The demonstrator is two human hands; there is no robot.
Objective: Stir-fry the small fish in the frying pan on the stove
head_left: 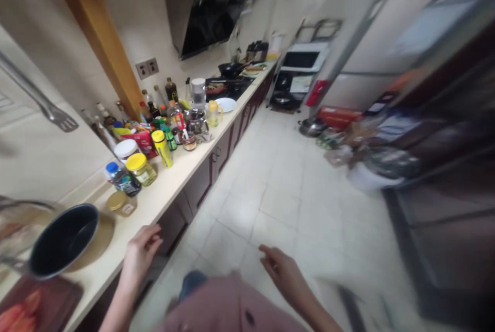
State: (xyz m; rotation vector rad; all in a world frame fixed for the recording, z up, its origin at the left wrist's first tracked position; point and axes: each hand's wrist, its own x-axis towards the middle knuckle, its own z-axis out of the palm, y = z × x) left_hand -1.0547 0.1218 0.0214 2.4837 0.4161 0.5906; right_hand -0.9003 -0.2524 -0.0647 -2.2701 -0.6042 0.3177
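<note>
Near the pot (101, 238) hovers the left hand (143, 244); well apart from it, the right hand (277, 264). Both curl loosely, unclenched.

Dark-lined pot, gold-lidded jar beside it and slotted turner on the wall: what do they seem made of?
Pot: probably metal; the dark, smooth interior has a faint sheen, perhaps a nonstick coating, with a tan outer wall.
Jar: glass or clear plastic, as its side looks see-through; the satiny gold lid could be either metal or plastic.
Turner: likely bare metal, given its grey shine.
</note>
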